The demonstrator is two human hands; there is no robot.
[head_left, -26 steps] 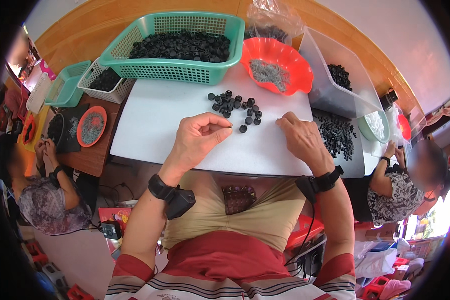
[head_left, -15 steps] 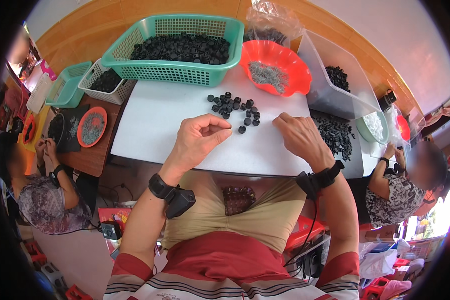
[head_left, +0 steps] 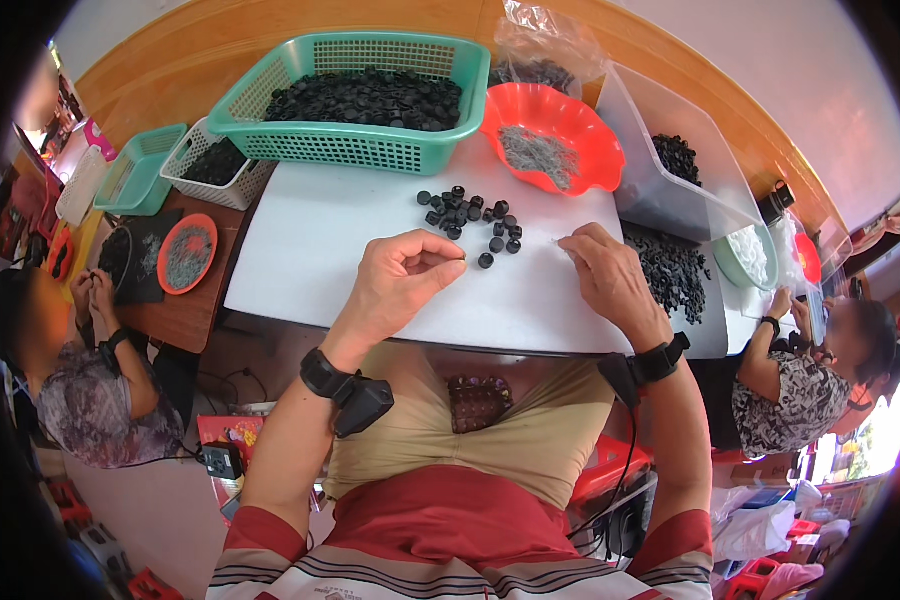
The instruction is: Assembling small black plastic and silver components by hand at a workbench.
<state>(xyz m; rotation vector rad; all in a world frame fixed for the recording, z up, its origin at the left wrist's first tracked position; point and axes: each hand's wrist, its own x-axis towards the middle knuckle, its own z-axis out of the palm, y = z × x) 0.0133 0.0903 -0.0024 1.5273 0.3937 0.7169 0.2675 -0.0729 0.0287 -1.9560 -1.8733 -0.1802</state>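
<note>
My left hand (head_left: 410, 275) hovers over the white table mat, thumb and forefinger pinched together. What sits between those fingertips is mostly hidden, with only a tiny dark edge showing. Across from it, my right hand (head_left: 610, 272) has its fingers closed on a thin silvery metal piece (head_left: 558, 241), which pokes out at the fingertips. Just beyond both hands lies a loose cluster of small black plastic caps (head_left: 460, 212). One black cap (head_left: 486, 261) rests apart from the others, close to my left fingertips.
Behind the caps stands a green basket (head_left: 340, 150) of black parts. A scalloped red bowl (head_left: 605, 150) holds thin metal pieces, next to a clear bin (head_left: 670, 190). Black parts (head_left: 665, 275) lie piled at right. People (head_left: 100, 400) sit working on either side.
My right hand has moved slightly right and turned, and the silvery piece now shows at its fingertips. My left hand keeps its pinch nearly in place.
</note>
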